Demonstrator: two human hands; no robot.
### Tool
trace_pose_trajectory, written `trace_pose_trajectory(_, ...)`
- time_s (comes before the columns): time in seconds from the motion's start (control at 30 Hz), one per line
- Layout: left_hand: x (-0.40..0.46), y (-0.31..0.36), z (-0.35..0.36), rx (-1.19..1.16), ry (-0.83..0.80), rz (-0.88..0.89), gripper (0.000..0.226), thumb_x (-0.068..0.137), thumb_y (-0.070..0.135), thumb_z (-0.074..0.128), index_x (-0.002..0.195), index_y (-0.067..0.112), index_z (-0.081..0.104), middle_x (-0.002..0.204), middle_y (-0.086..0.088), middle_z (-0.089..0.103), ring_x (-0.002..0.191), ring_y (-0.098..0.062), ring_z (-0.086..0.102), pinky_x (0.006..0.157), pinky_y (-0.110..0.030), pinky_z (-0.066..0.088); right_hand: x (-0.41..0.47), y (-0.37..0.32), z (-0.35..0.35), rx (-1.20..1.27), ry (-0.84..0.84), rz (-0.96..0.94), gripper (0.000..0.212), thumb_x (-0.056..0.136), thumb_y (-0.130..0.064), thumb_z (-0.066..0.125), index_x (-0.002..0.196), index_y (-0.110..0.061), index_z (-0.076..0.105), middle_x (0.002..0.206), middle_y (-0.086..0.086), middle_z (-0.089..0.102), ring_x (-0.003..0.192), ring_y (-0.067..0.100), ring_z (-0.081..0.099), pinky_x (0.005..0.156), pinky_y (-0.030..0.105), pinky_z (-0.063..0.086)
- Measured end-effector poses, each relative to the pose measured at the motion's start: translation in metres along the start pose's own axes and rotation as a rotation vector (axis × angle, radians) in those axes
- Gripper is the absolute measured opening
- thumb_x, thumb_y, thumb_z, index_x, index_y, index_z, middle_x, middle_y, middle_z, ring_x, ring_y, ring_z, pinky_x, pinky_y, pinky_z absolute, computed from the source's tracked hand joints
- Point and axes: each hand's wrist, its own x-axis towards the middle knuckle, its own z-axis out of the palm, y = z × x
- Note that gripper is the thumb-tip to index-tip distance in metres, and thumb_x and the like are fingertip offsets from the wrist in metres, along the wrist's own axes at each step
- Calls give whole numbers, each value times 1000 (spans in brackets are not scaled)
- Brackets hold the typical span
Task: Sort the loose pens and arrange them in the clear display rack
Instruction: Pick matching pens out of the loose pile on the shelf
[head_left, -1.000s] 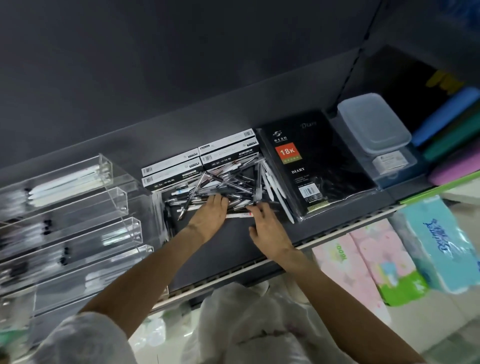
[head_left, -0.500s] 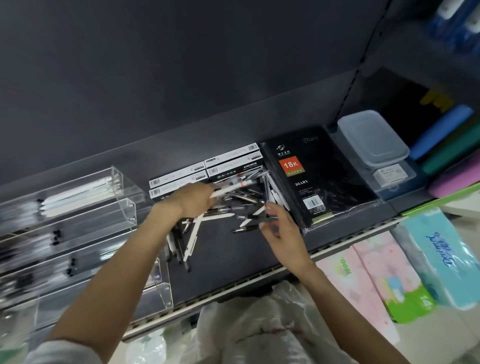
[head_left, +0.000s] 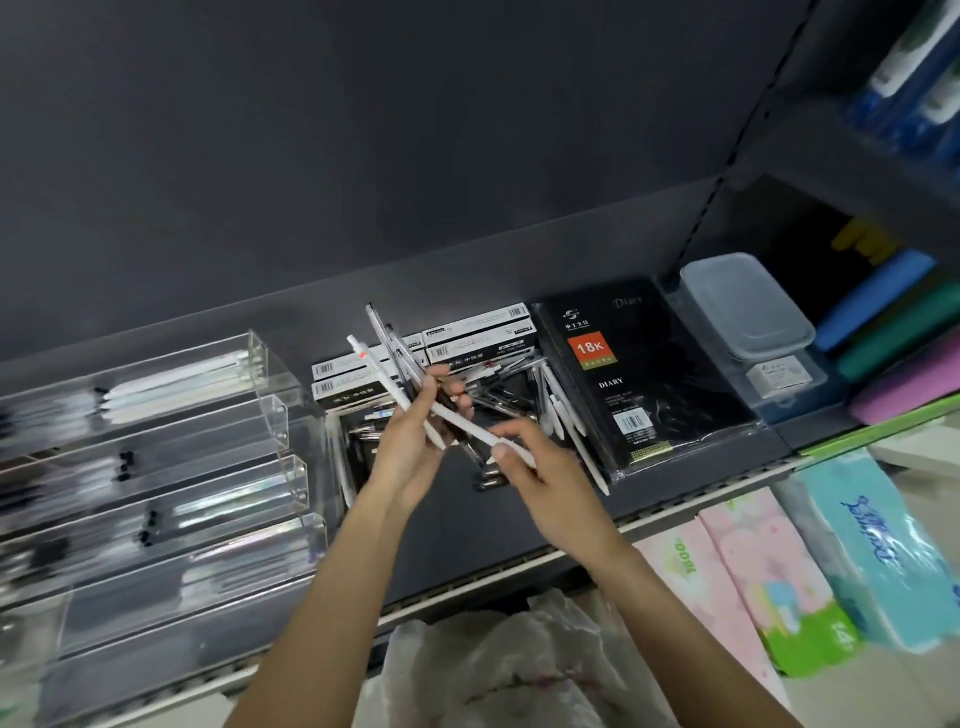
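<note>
The left hand (head_left: 410, 441) is curled tight around a fanned bunch of pens (head_left: 395, 358), their ends rising above its fingers. The right hand (head_left: 540, 473) pinches the lower end of a white pen (head_left: 467, 426) crossing from that bunch. Behind the fingers lies the loose pen pile (head_left: 514, 400). Left of the left hand stands the clear display rack (head_left: 208, 415). Right of the fingers, a black notebook (head_left: 634, 374) reads "18K" and "DIARY".
</note>
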Motion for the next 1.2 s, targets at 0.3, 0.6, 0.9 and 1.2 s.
trace_pose_trajectory(0.3,-23,-4,10,-99,-11,-33,27,100,20,38,115,15,60,112,-1,70,100,-19,68,79,-31,57,-1,-10,1,332,339,-19,24,95,1,44,100,-14,62,80,-17,61,73,0,54,71,13,39)
trace_pose_trajectory(0.6,-31,-23,23,-10,-39,-57,29,100,19,40,122,15,59,116,2,69,95,-11,68,79,-26,54,7,1,14,-293,421,-236,8,89,-19,63,96,-18,61,81,-11,62,74,8,54,61,27,47)
trace_pose_trajectory(0.9,-34,-19,9,-40,-32,-74,21,97,17,46,102,8,63,71,1,59,63,-10,60,67,-29,57,23,-8,-11,-265,289,-347,20,87,-29,61,105,-22,67,104,-6,53,97,8,52,83,27,47)
trace_pose_trajectory(1.2,-50,-9,0,129,-290,-238,33,90,21,51,116,4,61,74,3,54,59,-8,52,70,-32,56,116,-66,-53,-261,-583,-134,46,85,-20,69,127,-21,50,90,-6,67,82,2,64,79,15,46)
